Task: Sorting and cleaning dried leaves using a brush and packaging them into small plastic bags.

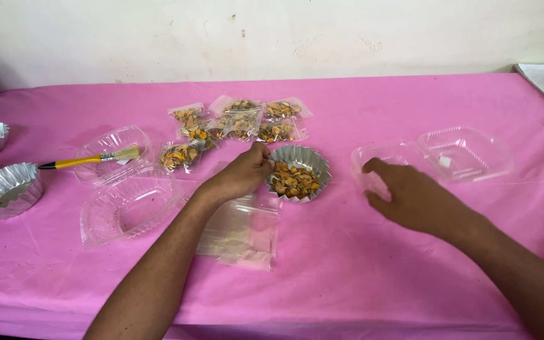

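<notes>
Head view: my left hand (243,173) pinches foil cup (299,171) rim at 9 o'clock, could tip the dried pieces (294,181); right hand (410,195) released, grasping nothing.

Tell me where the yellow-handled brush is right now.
In the head view, the yellow-handled brush lies at the left of the pink table, its bristles resting on an open clear plastic container, just right of two foil dishes.

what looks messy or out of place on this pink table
Little stands out. The filled small bags lie in a loose overlapping heap rather than a row, and the yellow-handled brush rests tilted across an open clear clamshell. No pieces look spilled outside the foil cup, whose rim the left hand touches.
</notes>
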